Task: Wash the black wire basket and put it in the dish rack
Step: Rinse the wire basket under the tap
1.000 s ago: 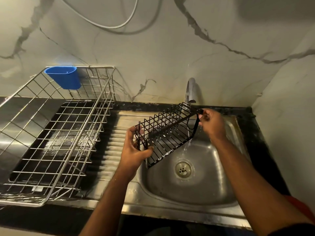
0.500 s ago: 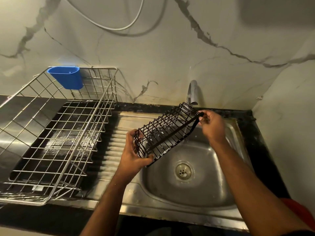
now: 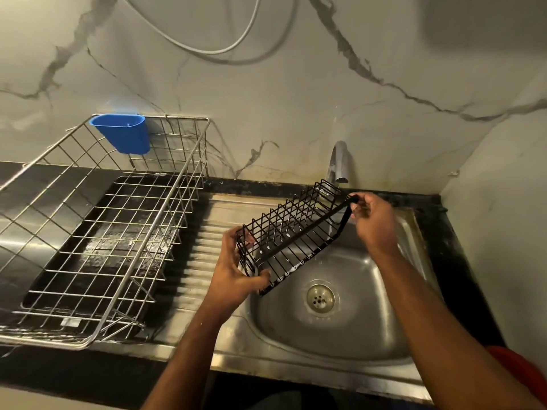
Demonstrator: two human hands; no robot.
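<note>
Marble-veined wall panels [image 3: 296, 93] rise behind a dark surface [image 3: 59, 377], a pale hose [image 3: 207, 48] looping across them at twelve o'clock. Stainless steel fills the middle ground: a sink [image 3: 325, 335] with a ribbed drainboard [image 3: 204, 261] to its nine o'clock side and a round drain [image 3: 320, 298] at the bottom of the bowl. At nine o'clock of the scene stands the dish rack [image 3: 97, 232], a silver wire frame over a dark wet tray, with a blue plastic cup [image 3: 121, 133] hung on its far rail. A chrome tap [image 3: 340, 162] juts from the wall at one o'clock of the bowl.

Held in the air over the sink's ten o'clock edge, below and just in front of the tap's spout, is the black wire basket [image 3: 291, 235], tilted so that its far end sits higher than its near end, well apart from the rack. The left hand [image 3: 233, 273] grips the near, lower end, fingers curled behind the wires and thumb hooked over the front rim. The right hand [image 3: 374, 220] pinches the far, upper corner of the rim between thumb and fingertips. Bare forearms reach in from six and five o'clock; a scrap of red cloth [image 3: 521, 371] shows at the four o'clock edge.
</note>
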